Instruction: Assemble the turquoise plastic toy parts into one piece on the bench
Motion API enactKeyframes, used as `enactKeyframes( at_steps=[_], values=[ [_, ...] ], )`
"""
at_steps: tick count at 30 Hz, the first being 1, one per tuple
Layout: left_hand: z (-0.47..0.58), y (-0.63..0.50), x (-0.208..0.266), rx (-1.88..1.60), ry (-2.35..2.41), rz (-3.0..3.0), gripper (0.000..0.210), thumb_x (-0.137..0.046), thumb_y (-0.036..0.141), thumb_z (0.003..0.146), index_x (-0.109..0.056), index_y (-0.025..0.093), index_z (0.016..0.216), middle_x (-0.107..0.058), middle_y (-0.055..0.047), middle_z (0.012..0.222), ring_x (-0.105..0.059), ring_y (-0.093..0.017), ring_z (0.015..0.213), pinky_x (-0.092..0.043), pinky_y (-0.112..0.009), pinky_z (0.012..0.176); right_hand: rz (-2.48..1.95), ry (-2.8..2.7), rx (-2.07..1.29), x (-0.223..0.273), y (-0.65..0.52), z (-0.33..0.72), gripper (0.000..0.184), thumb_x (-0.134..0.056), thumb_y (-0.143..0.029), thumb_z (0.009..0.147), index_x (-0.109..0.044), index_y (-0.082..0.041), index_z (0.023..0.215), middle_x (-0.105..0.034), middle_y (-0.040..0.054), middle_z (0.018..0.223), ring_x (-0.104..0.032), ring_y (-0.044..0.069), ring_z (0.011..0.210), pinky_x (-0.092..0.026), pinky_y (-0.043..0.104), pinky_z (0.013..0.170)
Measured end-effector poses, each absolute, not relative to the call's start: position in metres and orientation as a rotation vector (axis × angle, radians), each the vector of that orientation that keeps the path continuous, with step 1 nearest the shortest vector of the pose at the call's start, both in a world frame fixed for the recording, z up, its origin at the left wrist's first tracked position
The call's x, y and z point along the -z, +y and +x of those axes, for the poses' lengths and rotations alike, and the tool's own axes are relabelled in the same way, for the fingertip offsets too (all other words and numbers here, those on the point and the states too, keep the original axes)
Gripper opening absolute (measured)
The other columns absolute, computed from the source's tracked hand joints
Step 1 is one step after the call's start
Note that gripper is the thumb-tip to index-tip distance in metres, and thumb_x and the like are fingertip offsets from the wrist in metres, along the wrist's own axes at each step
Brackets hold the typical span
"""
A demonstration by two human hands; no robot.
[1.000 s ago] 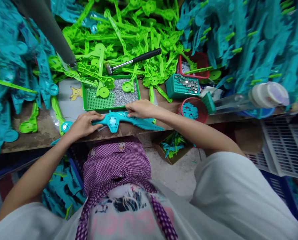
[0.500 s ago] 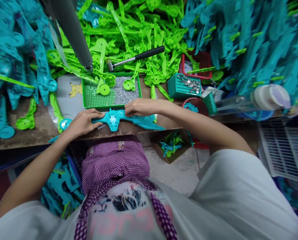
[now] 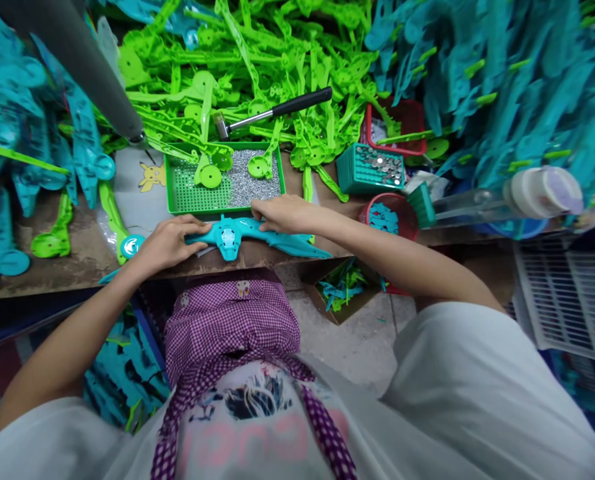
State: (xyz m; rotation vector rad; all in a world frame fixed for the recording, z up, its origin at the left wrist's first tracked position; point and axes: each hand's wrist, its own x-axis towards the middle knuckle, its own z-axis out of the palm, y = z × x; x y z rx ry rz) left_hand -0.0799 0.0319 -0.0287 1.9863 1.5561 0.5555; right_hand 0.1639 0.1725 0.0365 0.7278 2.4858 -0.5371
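A teal plastic part (image 3: 228,237), long and winged with a domed middle, lies at the table's front edge. My left hand (image 3: 174,241) is closed on its left end, thumb in front and fingers behind. My right hand (image 3: 284,215) is over the part's right arm, by the front rim of a green tray (image 3: 172,200). Its fingers are curled together, and whatever is between them is hidden. Many small silvery metal pieces (image 3: 250,190) fill the tray's right side, and round green plastic parts (image 3: 210,176) rest across it.
A hammer (image 3: 277,112) lies on heaped green parts. At upper left hangs a grey driver-like tool (image 3: 122,113), tip down. To the right stand a teal basket (image 3: 352,177) with metal discs and a red bowl (image 3: 411,230). Teal parts (image 3: 527,100) are piled on both sides.
My right hand has shifted slightly right and up, off the middle of the teal part. The hanging grey tool has swung left. My left hand keeps its hold.
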Motion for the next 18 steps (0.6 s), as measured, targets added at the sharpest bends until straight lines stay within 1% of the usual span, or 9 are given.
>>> enactKeyframes(
  at_steps=[4,7,9,12,14,16,18],
  values=[
    [-0.079,0.032,0.028,-0.548,1.562,1.974,0.041,-0.060,0.050,0.087,-0.073,0.021,0.112,-0.070,-0.009,0.111,-0.066,-0.024,0.098,-0.052,-0.039,0.093,0.765,2.403,0.389,-0.049,0.175,0.135,0.020,-0.074,-0.024,0.076,-0.066,-0.018,0.094,-0.069,0.0102,0.098,-0.062,0.027,0.094,-0.041,0.035,0.074],
    [-0.079,0.031,0.029,-0.562,1.564,1.981,0.039,-0.061,0.047,0.087,-0.072,0.020,0.112,-0.070,-0.009,0.111,-0.066,-0.024,0.098,-0.052,-0.039,0.093,0.805,2.399,0.375,-0.044,0.179,0.134,0.019,-0.080,-0.026,0.071,-0.067,-0.017,0.083,-0.068,0.0105,0.091,-0.062,0.027,0.094,-0.041,0.035,0.073],
    [-0.079,0.030,0.031,-0.572,1.561,1.990,0.038,-0.061,0.045,0.087,-0.072,0.019,0.113,-0.070,-0.009,0.111,-0.066,-0.024,0.099,-0.052,-0.039,0.093,0.861,2.426,0.447,-0.036,0.179,0.148,0.020,-0.080,-0.030,0.072,-0.066,-0.018,0.080,-0.068,0.0083,0.084,-0.062,0.025,0.088,-0.041,0.033,0.070],
    [-0.080,0.031,0.032,-0.568,1.547,1.998,0.037,-0.062,0.041,0.087,-0.071,0.019,0.114,-0.070,-0.010,0.111,-0.066,-0.025,0.100,-0.052,-0.040,0.093,1.025,2.644,0.692,-0.036,0.172,0.169,0.022,-0.070,-0.040,0.082,-0.064,-0.018,0.082,-0.066,0.0046,0.076,-0.061,0.020,0.078,-0.043,0.031,0.067],
    [-0.081,0.032,0.033,-0.559,1.536,2.001,0.037,-0.062,0.039,0.086,-0.071,0.018,0.116,-0.070,-0.010,0.112,-0.066,-0.025,0.100,-0.052,-0.040,0.093,1.180,2.945,0.943,-0.049,0.170,0.164,0.029,-0.057,-0.047,0.090,-0.063,-0.019,0.092,-0.066,0.0043,0.083,-0.061,0.018,0.083,-0.047,0.031,0.071],
    [-0.081,0.032,0.032,-0.551,1.538,1.996,0.038,-0.063,0.039,0.085,-0.070,0.018,0.117,-0.070,-0.010,0.112,-0.066,-0.025,0.100,-0.052,-0.040,0.093,1.253,3.283,1.232,-0.067,0.174,0.135,0.032,-0.048,-0.049,0.094,-0.059,-0.023,0.109,-0.066,0.0048,0.102,-0.061,0.017,0.100,-0.049,0.030,0.082],
    [-0.080,0.032,0.030,-0.538,1.560,1.979,0.038,-0.063,0.038,0.085,-0.070,0.019,0.117,-0.069,-0.010,0.113,-0.066,-0.025,0.101,-0.052,-0.041,0.094,1.158,3.506,1.529,-0.083,0.184,0.090,0.033,-0.053,-0.043,0.092,-0.052,-0.028,0.121,-0.060,0.0042,0.125,-0.053,0.015,0.121,-0.047,0.027,0.094]
  ],
)
